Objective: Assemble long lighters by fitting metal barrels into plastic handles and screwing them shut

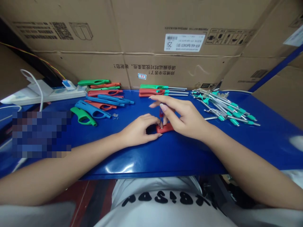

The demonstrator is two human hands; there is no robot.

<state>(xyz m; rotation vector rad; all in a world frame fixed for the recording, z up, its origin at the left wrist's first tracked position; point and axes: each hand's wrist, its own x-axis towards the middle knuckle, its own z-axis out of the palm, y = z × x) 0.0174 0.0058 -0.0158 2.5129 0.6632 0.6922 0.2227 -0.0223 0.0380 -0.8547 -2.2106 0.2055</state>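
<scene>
My left hand point(140, 130) is closed at the end of a red lighter casing point(168, 127), its thumb and fingers pinching the left end against the blue table. Upright over that end stands a small screwdriver point(161, 115) with a red handle and thin shaft. My right hand point(183, 117) has the handle between thumb and fingers, and its palm hides the casing's right end. The screwdriver's tip meets the casing beside my left fingertips; any screw under it is too small to make out.
Green, red and blue casings point(93, 109) lie at left, near small loose screws point(115, 115). Behind my hands are stacked lighters with metal tubes point(153, 91). Metal tubes with green parts point(228, 108) are piled right. A power strip point(68, 92) and cardboard point(146, 37) stand behind.
</scene>
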